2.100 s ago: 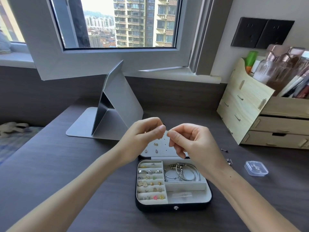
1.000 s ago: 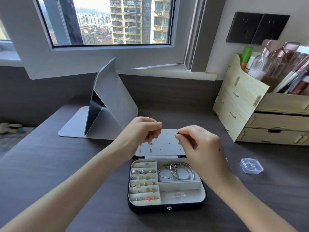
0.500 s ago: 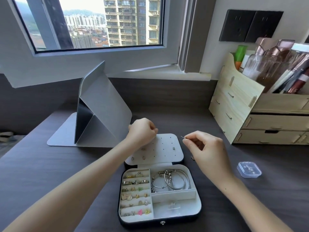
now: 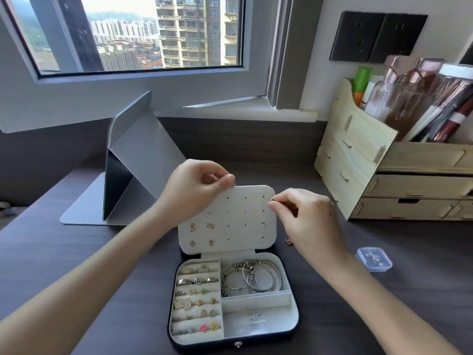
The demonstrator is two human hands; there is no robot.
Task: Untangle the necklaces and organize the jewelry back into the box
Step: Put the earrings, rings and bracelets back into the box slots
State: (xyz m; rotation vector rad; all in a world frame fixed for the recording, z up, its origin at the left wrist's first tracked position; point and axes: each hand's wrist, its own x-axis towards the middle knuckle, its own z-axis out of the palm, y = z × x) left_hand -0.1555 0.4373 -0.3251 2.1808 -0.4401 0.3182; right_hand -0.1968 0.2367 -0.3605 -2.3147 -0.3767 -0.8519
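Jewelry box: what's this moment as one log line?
left hand: pinches earring panel corner | right hand: pinches stud at panel | jewelry box: open

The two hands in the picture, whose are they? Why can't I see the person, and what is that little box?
The camera sits on a person's head and looks down, so you see only their arms, as if through their own eyes. On the dark desk lies an open jewelry box. Rings sit in the rows on its left side, and silver bangles in the compartment at the back right. Its white earring panel is lifted open; it is dotted with holes and carries a few pinned earrings. The fingers of the left hand pinch the panel's top edge. The fingers of the right hand pinch a tiny earring, its pin pointing at the panel. A small clear plastic case lies to the right.
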